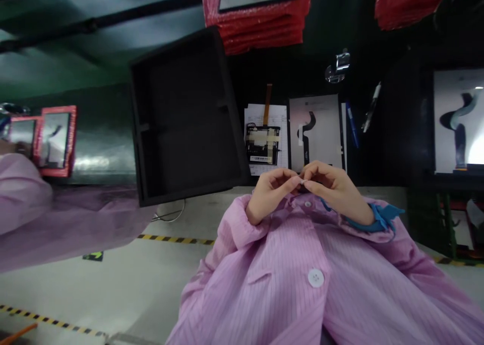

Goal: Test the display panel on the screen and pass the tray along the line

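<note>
My left hand [271, 190] and my right hand [333, 186] meet fingertip to fingertip just above my pink striped coat [302, 274], at the near edge of the dark worktable. Both are curled in a pinch around a tiny pale piece [301, 182] too small to name. A blue strap [378, 219] circles my right wrist. Just beyond the hands lie a white card with a black flex strip [315, 131] and a sheet bearing a small black module [263, 143].
An open black foam tray [181, 113] stands tilted at the left. Red padded stacks [260, 17] sit at the back, another at the top right [408, 0]. Pens [372, 106] and a metal clip [338, 65] lie right. A co-worker's pink sleeve [22, 199] is at far left.
</note>
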A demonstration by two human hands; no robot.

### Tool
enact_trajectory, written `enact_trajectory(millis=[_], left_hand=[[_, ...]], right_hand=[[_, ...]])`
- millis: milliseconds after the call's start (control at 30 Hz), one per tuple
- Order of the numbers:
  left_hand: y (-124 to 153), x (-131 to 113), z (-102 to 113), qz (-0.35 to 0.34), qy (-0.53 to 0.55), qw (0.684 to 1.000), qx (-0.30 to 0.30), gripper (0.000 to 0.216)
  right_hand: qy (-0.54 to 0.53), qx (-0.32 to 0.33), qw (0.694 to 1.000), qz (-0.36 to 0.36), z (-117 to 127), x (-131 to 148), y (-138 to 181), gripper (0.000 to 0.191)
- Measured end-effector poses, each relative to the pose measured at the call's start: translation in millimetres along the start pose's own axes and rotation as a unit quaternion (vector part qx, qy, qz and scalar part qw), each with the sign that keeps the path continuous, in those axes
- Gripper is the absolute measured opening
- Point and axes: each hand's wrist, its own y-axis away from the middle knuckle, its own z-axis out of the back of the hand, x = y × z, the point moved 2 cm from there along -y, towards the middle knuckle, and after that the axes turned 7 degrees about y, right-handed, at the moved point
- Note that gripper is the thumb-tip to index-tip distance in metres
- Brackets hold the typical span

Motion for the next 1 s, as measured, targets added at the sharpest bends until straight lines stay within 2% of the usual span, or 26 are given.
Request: enact_trajectory(millis=[100, 333, 533, 767, 867, 1000], left_hand=[[-2.7, 1.3, 0.7, 0.018, 0.024, 0.999, -0.021, 0.033], [-14.8, 9.8, -4.4, -0.038, -0.027, 0.994, -0.097, 0.028], [-26.3, 18.1, -14.4, -0.061, -0.018, 0.984, -0.165, 0.036], [-38.7, 26.0, -22.4, -0.07, 0.011, 0.975, -0.209, 0.037], [-46.8, 28.5, -21.3, -0.057, 0.002, 0.978, -0.201, 0.033], [-60.5, 25.0, -18.7, -0.075, -0.091, 0.985, -0.126, 0.019]], right_hand=[[-0.011, -0.01, 0.999, -0.03, 5.5, -6.4, -3.0, 0.008], [-0.15, -0.043, 0.975, -0.156, 5.6, -22.0, -9.8, 0.014], [-0.21, -0.124, 0.956, -0.166, -1.1, -31.6, -15.4, 0.015], [-0.224, -0.193, 0.939, -0.175, -4.6, -37.6, -16.7, 0.022], [-0.216, -0.188, 0.942, -0.172, 2.9, -36.6, -21.6, 0.025], [-0.11, -0.182, 0.968, -0.137, 24.1, -25.0, -33.7, 0.029]])
